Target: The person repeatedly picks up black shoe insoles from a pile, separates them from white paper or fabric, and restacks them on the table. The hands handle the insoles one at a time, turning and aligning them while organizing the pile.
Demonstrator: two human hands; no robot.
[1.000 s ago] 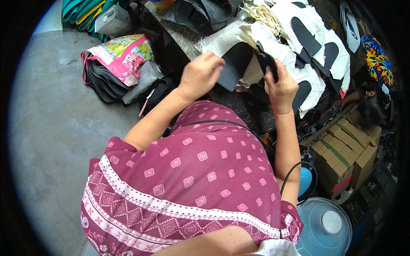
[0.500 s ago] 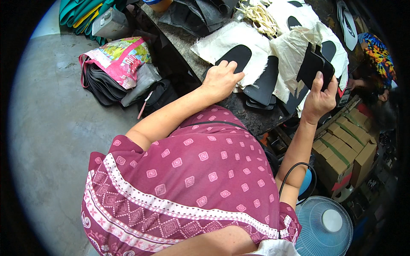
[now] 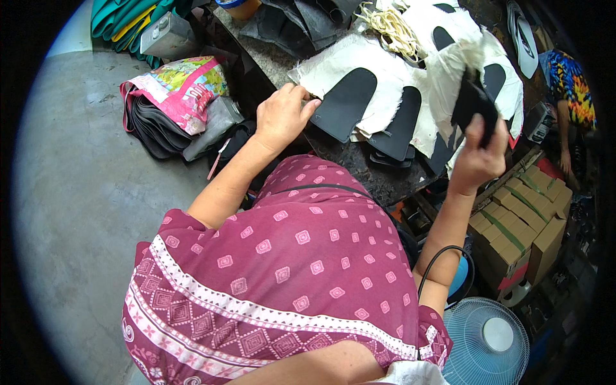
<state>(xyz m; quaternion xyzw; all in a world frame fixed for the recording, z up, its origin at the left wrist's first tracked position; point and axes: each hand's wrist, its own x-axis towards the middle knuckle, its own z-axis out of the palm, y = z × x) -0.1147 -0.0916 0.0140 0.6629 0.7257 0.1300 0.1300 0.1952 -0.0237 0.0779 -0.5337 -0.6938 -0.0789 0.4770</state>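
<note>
My left hand (image 3: 284, 114) is at the left edge of a frayed white cloth (image 3: 333, 61), its thumb apart from the bent fingers. Beside the thumb, a flat black piece with a rounded end (image 3: 347, 102) lies partly on that cloth. Another rounded black piece (image 3: 399, 122) rests to its right, overlapping more cloth. My right hand (image 3: 478, 154) is closed around a folded black piece (image 3: 475, 106), lifted over the right-hand cloths and blurred by motion. Whether the pale cloth behind its upper end is attached to it, I cannot make out.
Cream strips (image 3: 391, 29) and dark sheets (image 3: 301, 25) lie at the back of the table. A pink bag (image 3: 173, 96) with black material stands on the floor at left. Cartons (image 3: 520, 218) and a fan (image 3: 487, 333) are at right. Another person's colourful sleeve (image 3: 570, 90) shows at far right.
My left hand has moved left off the rounded black piece to the cloth's edge, uncovering the piece. In my right hand the folded black piece has turned and tilted.
</note>
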